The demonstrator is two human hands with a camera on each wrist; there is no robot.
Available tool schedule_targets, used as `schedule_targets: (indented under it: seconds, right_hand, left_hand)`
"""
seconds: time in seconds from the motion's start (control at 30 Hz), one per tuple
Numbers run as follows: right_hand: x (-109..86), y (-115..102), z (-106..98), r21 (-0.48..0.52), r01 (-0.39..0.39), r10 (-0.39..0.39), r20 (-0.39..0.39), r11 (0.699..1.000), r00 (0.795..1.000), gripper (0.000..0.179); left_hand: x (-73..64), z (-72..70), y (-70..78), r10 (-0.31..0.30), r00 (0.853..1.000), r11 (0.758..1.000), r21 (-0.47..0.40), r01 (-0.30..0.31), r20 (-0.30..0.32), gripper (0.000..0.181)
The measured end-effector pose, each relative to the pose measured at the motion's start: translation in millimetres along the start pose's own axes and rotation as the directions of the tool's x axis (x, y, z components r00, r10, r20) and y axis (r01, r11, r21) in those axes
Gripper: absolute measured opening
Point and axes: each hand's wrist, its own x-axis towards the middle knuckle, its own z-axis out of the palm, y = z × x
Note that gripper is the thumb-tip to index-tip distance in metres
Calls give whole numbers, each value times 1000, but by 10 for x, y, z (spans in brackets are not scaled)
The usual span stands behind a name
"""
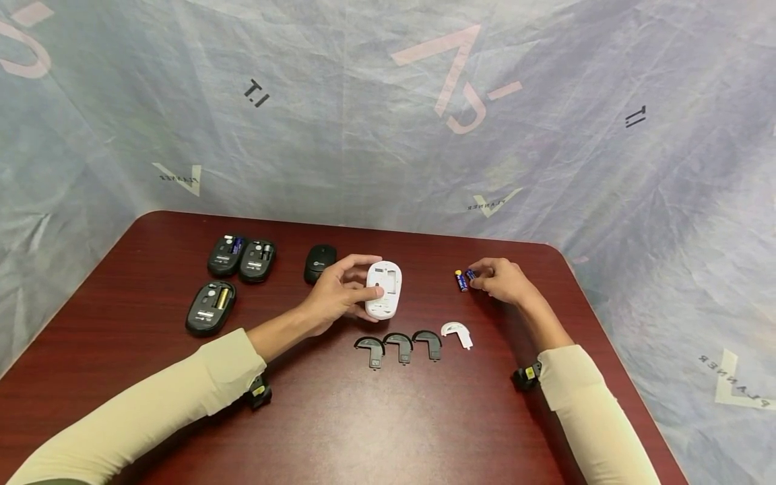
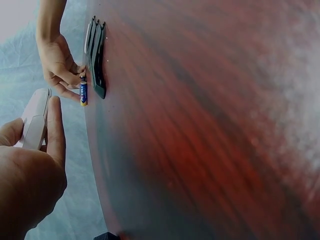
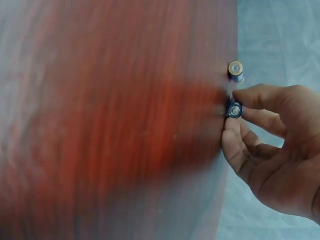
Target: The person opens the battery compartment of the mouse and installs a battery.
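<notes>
My left hand (image 1: 330, 294) holds a white computer mouse (image 1: 388, 306) with its underside toward me, thumb across the base and fingers around the far side. Its battery compartment is uncovered and looks empty. Over on the right, my right hand (image 1: 504, 280) pinches a blue battery (image 3: 234, 110) between thumb and fingertips, close to the tabletop. A second blue battery with a gold end (image 1: 462, 281) lies just left of those fingers. Below the mouse, a white battery cover (image 1: 459, 331) lies at the right end of a row with three black battery covers (image 1: 399, 345).
At the left of the table (image 1: 291, 417), three black mice lie underside up with batteries showing in their bays, the nearest mouse (image 1: 200, 316) apart from the other two. Behind my left hand sits another black mouse (image 1: 320, 259), top side up. A printed grey sheet (image 1: 364, 135) hangs behind.
</notes>
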Motion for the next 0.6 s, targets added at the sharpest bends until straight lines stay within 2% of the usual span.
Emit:
schedule_targets:
  seconds: [0.13,0.27,0.43,0.6]
  right_hand:
    - [-20,0,10,22,-6,6,-9,1000,1000,39]
    - [-53,37,20,130,-15,20,-35,991,999,40]
    - [-116,41,54,301,-6,28,-68,953,997,42]
    - [-168,23,96,428,12,35,-102,904,994,42]
  left_hand:
    - [-4,5,-3,-1,1000,1000,-9,1,-4,69]
    - [-6,-1,-7,3,1000,1000,-7,-3,-3,69]
    - [-5,-2,-1,12,1000,1000,-1,-12,6,71]
    - [-4,10,6,4,1000,1000,-5,-4,4,73]
